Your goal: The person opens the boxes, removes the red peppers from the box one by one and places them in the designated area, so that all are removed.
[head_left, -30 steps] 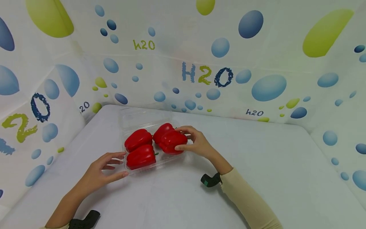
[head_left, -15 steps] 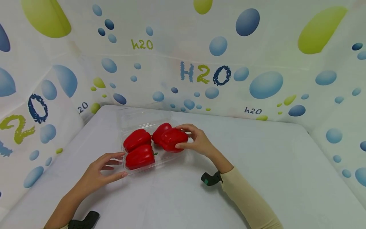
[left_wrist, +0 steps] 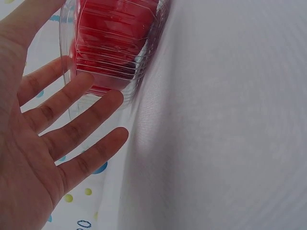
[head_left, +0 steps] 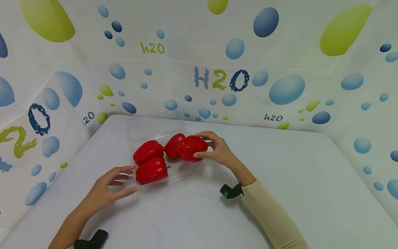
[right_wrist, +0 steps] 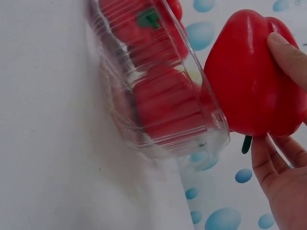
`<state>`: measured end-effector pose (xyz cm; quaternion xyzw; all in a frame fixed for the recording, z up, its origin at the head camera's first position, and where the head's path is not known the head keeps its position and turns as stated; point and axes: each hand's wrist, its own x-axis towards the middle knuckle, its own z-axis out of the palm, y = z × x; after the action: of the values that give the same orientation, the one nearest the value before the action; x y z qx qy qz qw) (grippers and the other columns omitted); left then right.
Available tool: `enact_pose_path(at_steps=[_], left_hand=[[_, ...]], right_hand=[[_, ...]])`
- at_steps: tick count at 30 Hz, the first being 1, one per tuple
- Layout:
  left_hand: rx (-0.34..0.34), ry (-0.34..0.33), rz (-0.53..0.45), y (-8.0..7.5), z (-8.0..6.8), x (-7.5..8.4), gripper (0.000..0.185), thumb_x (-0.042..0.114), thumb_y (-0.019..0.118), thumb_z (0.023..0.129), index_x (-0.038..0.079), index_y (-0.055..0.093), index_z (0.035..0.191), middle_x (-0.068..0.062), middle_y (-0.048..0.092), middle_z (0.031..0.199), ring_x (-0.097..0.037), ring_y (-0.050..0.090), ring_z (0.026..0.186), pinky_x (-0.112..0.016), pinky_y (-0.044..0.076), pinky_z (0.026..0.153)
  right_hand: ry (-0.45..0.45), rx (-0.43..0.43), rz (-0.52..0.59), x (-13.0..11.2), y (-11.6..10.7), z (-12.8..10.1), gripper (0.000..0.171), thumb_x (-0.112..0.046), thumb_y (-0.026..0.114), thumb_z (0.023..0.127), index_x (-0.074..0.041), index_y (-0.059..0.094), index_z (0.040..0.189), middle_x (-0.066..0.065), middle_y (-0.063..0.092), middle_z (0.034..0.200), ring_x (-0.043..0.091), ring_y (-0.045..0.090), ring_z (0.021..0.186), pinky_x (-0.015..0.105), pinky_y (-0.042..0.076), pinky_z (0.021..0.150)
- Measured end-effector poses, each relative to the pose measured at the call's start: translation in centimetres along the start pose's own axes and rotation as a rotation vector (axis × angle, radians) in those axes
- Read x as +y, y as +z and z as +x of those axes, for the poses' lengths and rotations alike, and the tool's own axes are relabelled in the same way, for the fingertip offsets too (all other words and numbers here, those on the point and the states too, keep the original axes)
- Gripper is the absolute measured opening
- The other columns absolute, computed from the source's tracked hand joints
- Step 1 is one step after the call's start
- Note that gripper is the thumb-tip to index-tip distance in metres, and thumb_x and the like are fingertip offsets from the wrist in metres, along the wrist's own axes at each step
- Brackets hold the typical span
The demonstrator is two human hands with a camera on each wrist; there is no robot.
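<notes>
A clear plastic clamshell tray [head_left: 183,173] lies on the white table, lid folded back. Three red bell peppers sit in it: front left [head_left: 151,171], back left [head_left: 148,152], back middle [head_left: 172,144]. My right hand [head_left: 217,151] grips a fourth red pepper [head_left: 192,148] [right_wrist: 249,76], lifted just above the tray's right rim [right_wrist: 211,115]. My left hand [head_left: 109,185] [left_wrist: 57,139] is open, fingers straight, its fingertips touching the tray's front-left corner [left_wrist: 96,81].
The white table [head_left: 280,180] spreads wide to the right and front. Patterned walls with blue and green bubbles close in the back and both sides. Black wrist-camera mounts show at my right wrist [head_left: 230,191] and left wrist [head_left: 91,239].
My right hand has raised the pepper slightly up and to the right, off the tray's floor. The left hand has stayed at the tray's corner.
</notes>
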<state>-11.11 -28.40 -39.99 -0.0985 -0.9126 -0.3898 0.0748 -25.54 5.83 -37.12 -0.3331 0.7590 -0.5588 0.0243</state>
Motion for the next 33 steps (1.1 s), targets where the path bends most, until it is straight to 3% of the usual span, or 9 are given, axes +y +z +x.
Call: enact_pose_path(at_steps=[5,17,19,27,33], left_hand=[[0.001,0.0,-0.001,0.0,0.0,0.0,0.061,0.025,0.078,0.074,0.023,0.051,0.129,-0.004,0.059,0.117,-0.002,0.059,0.095,-0.019,0.052,0.073],[0.009,0.007,-0.006,0.1,0.0,0.0,0.061,0.024,0.078,0.074,0.021,0.052,0.128,-0.004,0.06,0.116,0.001,0.059,0.095,-0.019,0.052,0.073],[0.01,0.011,-0.008,0.1,-0.1,-0.1,0.061,0.024,0.078,0.074,0.021,0.052,0.128,-0.004,0.061,0.116,0.002,0.058,0.095,-0.018,0.052,0.073],[0.005,0.008,-0.013,0.2,-0.1,-0.3,0.062,0.024,0.078,0.073,0.021,0.051,0.128,-0.004,0.061,0.115,-0.001,0.06,0.094,-0.019,0.052,0.072],[0.008,0.014,-0.011,0.1,0.0,-0.2,0.061,0.024,0.078,0.073,0.019,0.052,0.128,-0.005,0.061,0.115,0.003,0.058,0.094,-0.018,0.052,0.072]], right_hand=[[0.007,0.021,0.0,-0.1,-0.4,0.1,0.058,-0.011,0.077,0.075,-0.014,0.052,0.127,0.003,0.052,0.128,0.02,0.05,0.114,0.037,0.051,0.089],[0.032,0.042,0.021,-1.0,-1.1,-0.1,0.058,-0.002,0.073,0.076,-0.005,0.049,0.129,0.012,0.05,0.13,0.028,0.048,0.116,0.043,0.049,0.09],[0.03,0.048,0.02,0.1,-1.2,0.1,0.058,-0.005,0.074,0.076,-0.008,0.05,0.129,0.009,0.051,0.13,0.026,0.048,0.116,0.042,0.05,0.09],[0.032,0.076,0.001,0.4,-1.6,-0.1,0.058,-0.014,0.077,0.075,-0.014,0.052,0.127,0.004,0.052,0.128,0.022,0.049,0.114,0.044,0.05,0.088],[0.052,0.095,-0.025,0.5,-1.9,-0.1,0.059,-0.014,0.077,0.075,-0.016,0.052,0.128,0.003,0.052,0.128,0.021,0.049,0.114,0.033,0.052,0.086]])
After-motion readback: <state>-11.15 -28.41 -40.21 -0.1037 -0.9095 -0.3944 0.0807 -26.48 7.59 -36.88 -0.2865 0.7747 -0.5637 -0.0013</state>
